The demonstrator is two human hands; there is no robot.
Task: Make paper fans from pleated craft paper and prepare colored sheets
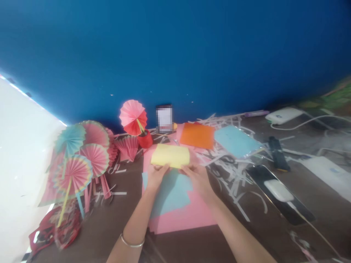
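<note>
Between my two hands is a yellow sheet of paper (170, 155), which looks folded or curved over. My left hand (158, 174) pinches its near left edge, thumb on top. At the near right edge, my right hand (195, 175) grips it the same way. Under the hands lie light blue paper sheets (171, 193) with uneven edges, on top of larger pink paper (186, 221). An orange paper square (196, 135) rests just beyond my right hand, and a light blue packet (237, 141) in clear wrap lies to its right.
Pleated paper fans (74, 173) are heaped on the left; another pink fan (133, 117) stands in a red pot (145, 139). White paper strips (233, 179) litter the right side. A phone (298, 210) with a white case on it, a cable and a dark clip-like object (278, 154) lie farther right.
</note>
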